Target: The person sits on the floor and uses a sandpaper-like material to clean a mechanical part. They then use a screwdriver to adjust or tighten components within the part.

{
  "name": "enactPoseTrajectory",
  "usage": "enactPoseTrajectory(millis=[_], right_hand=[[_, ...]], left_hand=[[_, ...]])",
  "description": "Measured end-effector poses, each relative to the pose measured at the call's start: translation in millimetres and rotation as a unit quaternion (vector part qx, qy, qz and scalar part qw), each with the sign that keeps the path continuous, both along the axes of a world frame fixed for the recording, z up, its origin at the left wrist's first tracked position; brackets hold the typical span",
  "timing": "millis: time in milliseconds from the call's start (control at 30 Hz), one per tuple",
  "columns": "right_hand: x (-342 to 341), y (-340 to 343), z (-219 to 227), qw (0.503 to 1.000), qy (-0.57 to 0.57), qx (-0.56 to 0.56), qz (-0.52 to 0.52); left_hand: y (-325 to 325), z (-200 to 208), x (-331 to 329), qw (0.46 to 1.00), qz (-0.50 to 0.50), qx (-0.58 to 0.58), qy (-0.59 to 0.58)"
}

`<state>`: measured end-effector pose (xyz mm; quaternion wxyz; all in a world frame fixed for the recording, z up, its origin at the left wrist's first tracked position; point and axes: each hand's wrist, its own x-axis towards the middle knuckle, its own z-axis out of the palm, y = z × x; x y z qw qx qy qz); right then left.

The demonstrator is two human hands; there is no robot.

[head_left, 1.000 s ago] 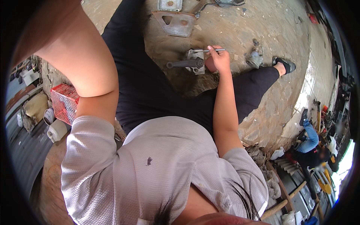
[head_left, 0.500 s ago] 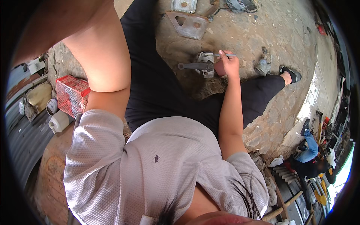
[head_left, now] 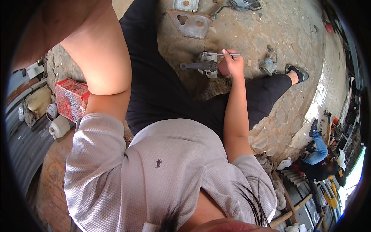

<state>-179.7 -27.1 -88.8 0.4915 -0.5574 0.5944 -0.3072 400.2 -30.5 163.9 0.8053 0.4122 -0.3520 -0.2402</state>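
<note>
Between my spread legs, my right hand pinches a thin grey metal rod between thumb and fingers. The rod lies level, its far end over a pale metal part on the ground. Across that part sits a dark lever-like metal piece with rounded ends. A reddish-brown object is close beside it, partly hidden by my right hand. My left arm is raised near the camera toward the upper left, and the hand at its end does not show.
Ahead lie a flat metal plate with a triangular hole and a small metal tray. A grey metal fitting stands near my right foot. To my left are a red crate and a white jug. Another person is at the far right.
The whole view has shifted slightly, so things appear a little farther left and up. My right hand keeps its pinch on the rod at the same metal part.
</note>
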Motion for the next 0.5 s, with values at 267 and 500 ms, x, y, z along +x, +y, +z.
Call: enactPoseTrajectory(millis=[267,500], right_hand=[[-0.7,0.4,0.6,0.999,0.038,-0.008,0.007],[2.1,1.2,7.5,1.0,0.028,0.0,0.003]], left_hand=[[-8.9,-1.7,-20.3,1.0,-0.022,0.004,-0.007],[-21.0,-6.2,-55.2,0.998,-0.068,0.003,-0.004]])
